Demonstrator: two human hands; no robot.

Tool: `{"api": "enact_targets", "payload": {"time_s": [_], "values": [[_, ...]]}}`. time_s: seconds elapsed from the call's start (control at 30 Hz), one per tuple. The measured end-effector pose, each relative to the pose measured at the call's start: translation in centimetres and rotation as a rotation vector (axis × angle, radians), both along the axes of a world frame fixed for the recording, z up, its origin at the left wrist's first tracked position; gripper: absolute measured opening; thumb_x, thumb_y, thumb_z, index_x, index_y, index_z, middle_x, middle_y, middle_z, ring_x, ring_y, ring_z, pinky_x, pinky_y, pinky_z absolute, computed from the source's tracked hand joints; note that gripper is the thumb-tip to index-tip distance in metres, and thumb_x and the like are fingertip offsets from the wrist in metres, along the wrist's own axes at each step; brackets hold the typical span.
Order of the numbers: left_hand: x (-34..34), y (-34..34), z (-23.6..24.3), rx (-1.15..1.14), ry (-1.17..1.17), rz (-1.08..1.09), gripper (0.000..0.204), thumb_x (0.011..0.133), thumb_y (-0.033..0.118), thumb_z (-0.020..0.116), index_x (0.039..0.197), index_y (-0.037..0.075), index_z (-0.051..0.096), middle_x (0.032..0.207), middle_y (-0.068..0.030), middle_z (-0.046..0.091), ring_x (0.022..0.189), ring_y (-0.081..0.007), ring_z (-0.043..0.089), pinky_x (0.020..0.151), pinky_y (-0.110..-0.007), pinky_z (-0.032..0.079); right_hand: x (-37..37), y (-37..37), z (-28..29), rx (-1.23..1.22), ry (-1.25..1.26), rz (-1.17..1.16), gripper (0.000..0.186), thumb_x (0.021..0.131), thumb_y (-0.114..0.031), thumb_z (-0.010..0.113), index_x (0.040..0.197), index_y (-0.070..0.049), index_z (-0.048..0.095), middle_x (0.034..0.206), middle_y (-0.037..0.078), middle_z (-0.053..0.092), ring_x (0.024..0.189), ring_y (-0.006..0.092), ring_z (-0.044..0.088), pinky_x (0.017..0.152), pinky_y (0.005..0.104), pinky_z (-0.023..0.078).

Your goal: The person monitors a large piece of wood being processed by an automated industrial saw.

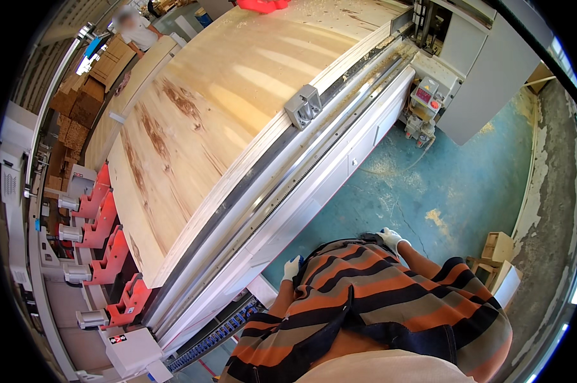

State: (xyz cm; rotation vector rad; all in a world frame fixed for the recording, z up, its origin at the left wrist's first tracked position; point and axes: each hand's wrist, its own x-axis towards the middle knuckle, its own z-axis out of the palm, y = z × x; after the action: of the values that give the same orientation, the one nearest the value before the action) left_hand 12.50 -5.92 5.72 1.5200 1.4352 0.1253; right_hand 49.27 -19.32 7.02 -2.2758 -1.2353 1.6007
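Note:
My left hand (291, 270), in a white glove, is low beside the machine's white side panel (314, 217), its fingers curled at a small dark thing I cannot make out. My right hand (390, 239), also gloved, is farther right over the blue floor, curled on something too small to name. My striped shirt hides much between them. Above my hands a large plywood sheet stack (218, 115) lies on the machine bed, with a metal block (303, 105) at its near edge, beside a long rail with a toothed rack (288, 207).
A co-worker (137, 35) stands across the bed, near wooden piles (77, 105). Red clamp units (100, 198) line the left end. A control unit (422, 96) is at upper right. Small wooden boxes (496, 246) stand by the right wall (547, 210). A red object (263, 5) lies atop the plywood.

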Motion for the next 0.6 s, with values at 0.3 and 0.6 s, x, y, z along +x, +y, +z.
{"api": "enact_targets", "payload": {"time_s": [0.3,0.6], "values": [[0.7,-0.3,1.3,-0.098,-0.053,0.134,0.025,0.069,0.024,0.048,0.065,0.0,0.054,0.057,-0.0039,0.052,0.053,-0.0116,0.045,0.05,-0.026,0.036,0.0,-0.4,0.1,0.031,0.018,-0.034,0.033,0.072,-0.011,0.038,0.105,-0.013,0.041,0.095,0.018,0.04,0.088,0.031,0.043,0.074,0.0332,0.035],[0.1,-0.1,0.5,-0.025,0.021,0.041,0.026,0.068,0.025,0.048,0.063,0.0,0.054,0.057,-0.0045,0.052,0.053,-0.0122,0.046,0.05,-0.026,0.036,0.1,-0.8,-1.2,0.066,0.025,-0.025,0.033,0.07,-0.01,0.04,0.103,-0.014,0.042,0.093,0.018,0.04,0.086,0.0313,0.043,0.072,0.0335,0.036]]}}
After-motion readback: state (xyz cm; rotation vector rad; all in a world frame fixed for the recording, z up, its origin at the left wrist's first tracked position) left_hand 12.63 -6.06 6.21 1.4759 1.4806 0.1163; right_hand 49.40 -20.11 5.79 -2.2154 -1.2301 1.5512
